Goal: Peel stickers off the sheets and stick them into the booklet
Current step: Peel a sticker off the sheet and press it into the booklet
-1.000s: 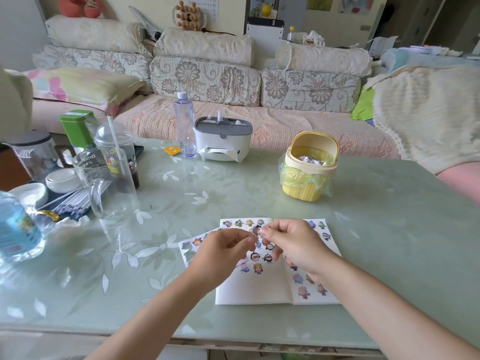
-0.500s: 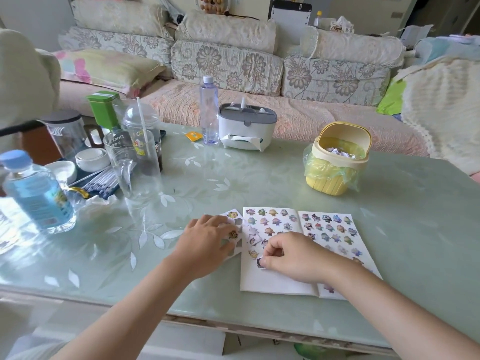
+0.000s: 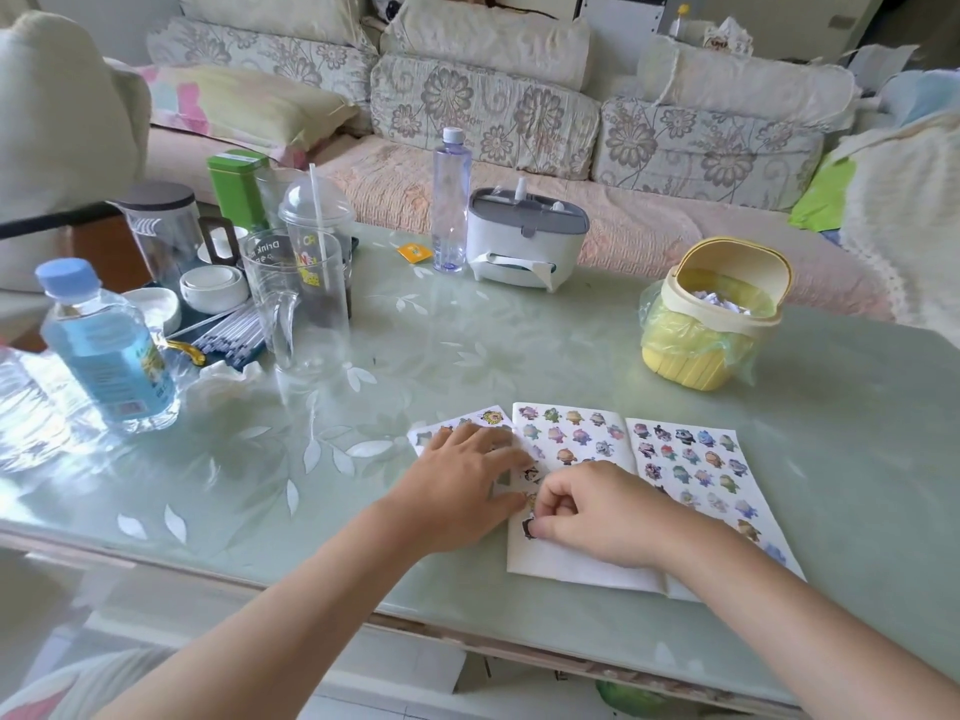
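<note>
Head view — yellow bin (image 3: 691, 356) beyond booklet (image 3: 571, 566)

Bright daylight from left; glare on table (image 3: 363, 356); wide-angle edge distortion.

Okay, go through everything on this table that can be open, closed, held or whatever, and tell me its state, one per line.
booklet: open, lying flat.
sticker sheet: flat, partly covered.
left hand: fingers straight, rests on the sticker sheet.
right hand: fingers curled, pinches a sticker at the booklet's left page.
yellow bin: lid up, bag-lined.
blue water bottle: capped, upright.
purple bottle: capped, upright.
</note>
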### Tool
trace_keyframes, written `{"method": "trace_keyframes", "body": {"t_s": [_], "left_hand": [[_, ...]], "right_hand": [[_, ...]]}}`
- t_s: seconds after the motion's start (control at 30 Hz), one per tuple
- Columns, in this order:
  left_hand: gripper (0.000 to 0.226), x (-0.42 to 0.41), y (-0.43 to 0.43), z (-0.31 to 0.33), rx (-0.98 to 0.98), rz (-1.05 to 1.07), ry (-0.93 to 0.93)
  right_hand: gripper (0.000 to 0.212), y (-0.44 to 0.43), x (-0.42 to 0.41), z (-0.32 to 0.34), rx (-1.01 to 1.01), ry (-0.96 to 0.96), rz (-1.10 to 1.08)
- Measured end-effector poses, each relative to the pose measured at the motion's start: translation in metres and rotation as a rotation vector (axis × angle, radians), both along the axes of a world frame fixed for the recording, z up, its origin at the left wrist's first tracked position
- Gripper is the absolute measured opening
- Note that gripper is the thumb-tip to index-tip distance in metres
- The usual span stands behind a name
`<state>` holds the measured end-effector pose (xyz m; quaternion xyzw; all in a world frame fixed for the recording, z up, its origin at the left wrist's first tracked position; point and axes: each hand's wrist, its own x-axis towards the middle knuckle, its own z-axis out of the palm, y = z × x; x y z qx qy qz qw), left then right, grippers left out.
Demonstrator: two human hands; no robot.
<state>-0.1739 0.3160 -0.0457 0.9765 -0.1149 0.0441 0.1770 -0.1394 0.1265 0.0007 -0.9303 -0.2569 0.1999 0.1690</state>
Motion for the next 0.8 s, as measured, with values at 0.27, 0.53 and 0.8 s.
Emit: {"method": "trace_keyframes", "body": {"t_s": [0.27, 0.53, 0.8], "left_hand": [[0.045, -0.003, -0.003, -0.009, 0.002, 0.001, -0.082], [0.017, -0.023, -0.004, -0.012, -0.132, -0.121, -0.236], [0.037, -0.044, -0.001, -0.015, 0.089, -0.229, -0.301]], "right_hand": [[0.033, 0.003, -0.008, 0.006, -0.115, -0.258, -0.027], [0.012, -0.016, -0.024, -0.014, 0.053, -0.437, 0.131], [0.043, -0.04, -0.046, -0.03, -0.003, -0.555, 0.292]]}}
